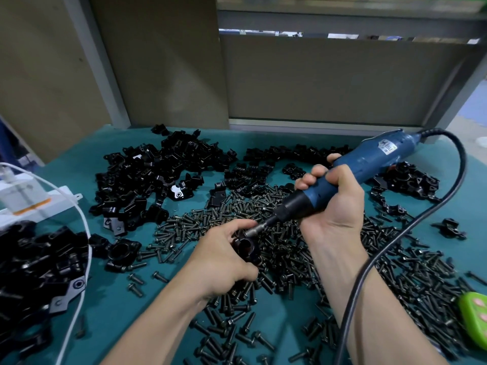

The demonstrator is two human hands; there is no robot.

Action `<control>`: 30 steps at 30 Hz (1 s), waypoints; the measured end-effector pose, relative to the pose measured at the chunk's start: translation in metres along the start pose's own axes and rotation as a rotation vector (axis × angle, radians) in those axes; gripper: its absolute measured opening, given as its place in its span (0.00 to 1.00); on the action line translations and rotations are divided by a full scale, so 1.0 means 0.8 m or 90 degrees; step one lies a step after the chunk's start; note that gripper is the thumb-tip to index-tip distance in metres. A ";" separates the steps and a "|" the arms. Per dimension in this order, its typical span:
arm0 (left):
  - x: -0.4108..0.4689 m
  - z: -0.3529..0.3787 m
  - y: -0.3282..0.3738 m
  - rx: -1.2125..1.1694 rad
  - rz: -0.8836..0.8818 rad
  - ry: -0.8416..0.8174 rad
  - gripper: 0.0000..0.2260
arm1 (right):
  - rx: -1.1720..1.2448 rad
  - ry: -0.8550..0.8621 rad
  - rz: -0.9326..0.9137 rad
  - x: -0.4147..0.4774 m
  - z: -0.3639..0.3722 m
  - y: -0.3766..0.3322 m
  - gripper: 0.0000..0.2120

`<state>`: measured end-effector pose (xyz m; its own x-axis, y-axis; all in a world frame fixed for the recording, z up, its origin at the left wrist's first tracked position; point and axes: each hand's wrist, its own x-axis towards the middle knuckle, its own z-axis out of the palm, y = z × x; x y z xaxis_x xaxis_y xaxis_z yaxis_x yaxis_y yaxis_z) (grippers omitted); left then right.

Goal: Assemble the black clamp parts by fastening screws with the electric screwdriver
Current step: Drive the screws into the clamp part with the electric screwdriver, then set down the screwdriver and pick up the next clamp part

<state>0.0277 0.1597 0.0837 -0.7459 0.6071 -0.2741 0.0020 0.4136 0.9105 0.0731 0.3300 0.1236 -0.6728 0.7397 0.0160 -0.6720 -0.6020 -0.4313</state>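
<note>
We grip the clamp (246, 248) in our left hand (224, 262), fingers curled round it, just above the screws (303, 259) heaped in the middle of the mat (118, 312). Our right hand (334, 204) is wrapped round the screwdriver (369, 164), which slants down from the far right. Its bit (259, 227) meets the clamp's top edge, right beside our left fingertips. The screw under the bit is hidden, so we cannot tell how deep it sits.

We judge this to be the driving step. To do it well, we bring the bit into line with the screw's axis rather than leaning across it. We seat it fully in the head before running the motor, then press straight along the shaft. Our left hand has to brace the clamp against the twist, with the fingertips held off the spinning bit. The cable (395, 248) crosses our right forearm, and we want it slack so it does not drag the tool aside. Loose parts (158, 167) lie piled at the far left, within reach for the next clamp
</note>
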 end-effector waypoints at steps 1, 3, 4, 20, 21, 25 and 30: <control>0.000 -0.001 -0.001 -0.005 -0.007 -0.009 0.37 | 0.000 -0.011 0.008 0.000 -0.001 -0.001 0.14; 0.000 -0.003 -0.003 -0.026 -0.012 -0.044 0.35 | -0.001 -0.043 0.022 0.001 -0.002 -0.004 0.15; -0.001 -0.004 -0.003 -0.037 -0.008 -0.074 0.34 | -0.002 -0.064 0.028 0.002 -0.003 -0.005 0.16; -0.001 -0.066 -0.010 -0.070 0.047 -0.426 0.21 | -0.028 -0.050 0.099 0.011 -0.016 -0.041 0.17; 0.002 -0.066 -0.014 -0.126 0.052 -0.374 0.20 | -0.067 -0.017 0.111 0.014 -0.013 -0.046 0.16; 0.014 -0.055 -0.017 -0.430 0.013 -0.173 0.21 | -0.255 0.083 0.158 0.024 -0.010 -0.050 0.14; 0.013 -0.061 -0.015 -0.575 0.038 -0.132 0.13 | -0.545 0.096 0.105 0.025 -0.014 -0.020 0.11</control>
<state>-0.0131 0.1278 0.0847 -0.6274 0.7554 -0.1890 -0.5473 -0.2551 0.7971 0.0739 0.3578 0.1203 -0.6520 0.7315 -0.1997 -0.0663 -0.3173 -0.9460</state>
